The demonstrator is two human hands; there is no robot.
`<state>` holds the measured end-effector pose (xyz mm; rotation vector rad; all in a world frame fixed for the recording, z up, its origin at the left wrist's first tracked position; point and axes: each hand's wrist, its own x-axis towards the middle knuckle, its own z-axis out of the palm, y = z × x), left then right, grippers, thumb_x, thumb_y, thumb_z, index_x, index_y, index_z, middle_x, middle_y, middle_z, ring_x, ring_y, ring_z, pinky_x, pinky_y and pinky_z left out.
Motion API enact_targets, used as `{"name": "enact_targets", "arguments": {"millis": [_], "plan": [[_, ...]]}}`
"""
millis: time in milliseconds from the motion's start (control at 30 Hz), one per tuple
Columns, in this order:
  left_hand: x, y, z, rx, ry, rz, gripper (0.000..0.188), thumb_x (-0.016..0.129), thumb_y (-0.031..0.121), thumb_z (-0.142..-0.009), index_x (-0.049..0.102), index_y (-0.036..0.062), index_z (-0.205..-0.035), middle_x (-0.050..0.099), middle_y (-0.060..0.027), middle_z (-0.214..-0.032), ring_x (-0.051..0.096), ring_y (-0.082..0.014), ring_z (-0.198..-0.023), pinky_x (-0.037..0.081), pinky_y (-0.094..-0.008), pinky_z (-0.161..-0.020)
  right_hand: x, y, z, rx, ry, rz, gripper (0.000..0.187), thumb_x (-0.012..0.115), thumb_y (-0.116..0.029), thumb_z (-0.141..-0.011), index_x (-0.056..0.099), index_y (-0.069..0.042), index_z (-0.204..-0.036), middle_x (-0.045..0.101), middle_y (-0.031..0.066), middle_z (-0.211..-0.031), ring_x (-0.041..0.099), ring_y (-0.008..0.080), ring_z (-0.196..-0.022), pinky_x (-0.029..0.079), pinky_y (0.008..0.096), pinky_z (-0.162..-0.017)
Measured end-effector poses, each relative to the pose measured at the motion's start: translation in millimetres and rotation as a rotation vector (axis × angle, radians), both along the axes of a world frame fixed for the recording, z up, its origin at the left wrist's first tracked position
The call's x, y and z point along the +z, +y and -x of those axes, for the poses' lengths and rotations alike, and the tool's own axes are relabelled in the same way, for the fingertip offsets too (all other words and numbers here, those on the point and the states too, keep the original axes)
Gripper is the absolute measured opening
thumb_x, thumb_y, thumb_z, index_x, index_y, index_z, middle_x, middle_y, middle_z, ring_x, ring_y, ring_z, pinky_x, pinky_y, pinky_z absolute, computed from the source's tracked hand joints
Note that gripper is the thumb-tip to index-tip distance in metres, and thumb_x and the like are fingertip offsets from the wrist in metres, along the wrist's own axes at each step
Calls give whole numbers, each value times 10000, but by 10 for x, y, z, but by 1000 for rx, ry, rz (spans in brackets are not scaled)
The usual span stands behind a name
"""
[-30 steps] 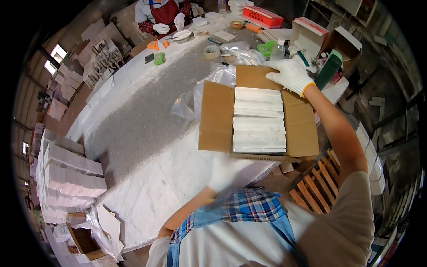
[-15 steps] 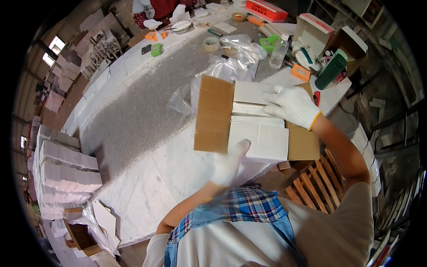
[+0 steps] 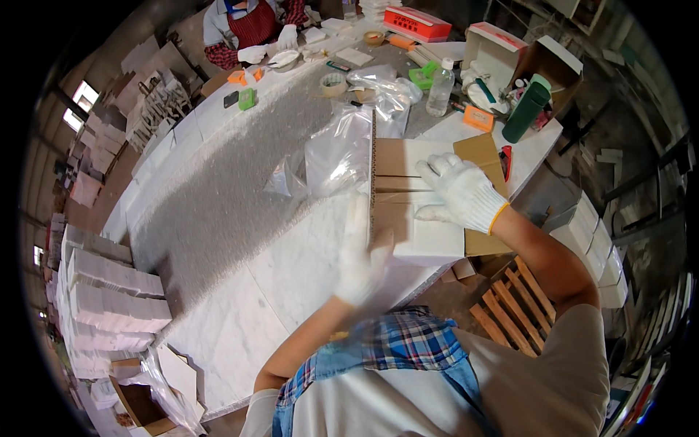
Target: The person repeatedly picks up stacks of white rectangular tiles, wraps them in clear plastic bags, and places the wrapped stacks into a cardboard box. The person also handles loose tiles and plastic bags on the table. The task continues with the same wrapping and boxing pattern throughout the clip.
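A white cardboard box with brown inner faces sits on the pale marble-look table in front of me. My left hand, in a white knit glove, is against the outer side of the left flap, which stands upright and shows edge-on. Its fingers are stretched out, slightly blurred. My right hand, gloved too, lies spread over the box top, where two inward-folded flaps leave a narrow gap. The right flap lies folded outward, brown side up, partly under that hand. What the box contains is hidden.
Clear plastic bags lie just beyond the box, near a tape roll. A clear bottle, green tumbler and red cutter are at right. White stacks stand left. A co-worker sits across the table.
The left flap has swung up from lying outward to upright. My left hand has moved from the box's front to that flap's outer side. My right hand has slid nearer over the top.
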<state>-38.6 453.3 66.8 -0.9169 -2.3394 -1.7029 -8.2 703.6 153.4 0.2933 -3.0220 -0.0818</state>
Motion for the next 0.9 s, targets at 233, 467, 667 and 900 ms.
{"name": "enact_targets", "arguments": {"millis": [233, 467, 667, 900], "plan": [[546, -95, 259, -271, 178, 311, 972, 861, 231, -770, 358, -86, -1539, 449, -342, -1504, 449, -511, -1400, 385, -508, -1183, 7, -1, -21, -32, -16, 38, 823, 761, -575, -812, 548, -13, -1374, 598, 165, -1238, 587, 358, -1163, 536, 458, -936], [656, -72, 463, -451, 458, 419, 961, 863, 376, -753, 437, -86, -1479, 465, -318, -1497, 461, -499, -1390, 401, -505, -1157, -73, 36, -46, -5, 78, 64, 743, 766, -550, -805, 592, -25, -1301, 617, 167, -1206, 597, 355, -1158, 536, 464, -946], [958, -46, 589, -552, 538, 620, 867, 699, 575, -887, 502, -55, -1449, 502, -280, -1508, 484, -458, -1402, 393, -509, -1175, 117, 382, 56, -28, -105, 560, 543, 752, -360, -893, 680, 3, -1291, 698, 179, -1230, 657, 317, -1151, 524, 391, -1007], [905, -6, 603, -526, 531, 568, 679, 656, 480, -956, 567, -22, -1403, 575, -271, -1442, 548, -460, -1342, 452, -512, -1121, 10, 669, -294, -577, 545, 1707, 475, 611, -324, -1047, 601, 1, -1392, 680, 121, -1302, 667, 209, -1082, 519, 321, -942]]}}
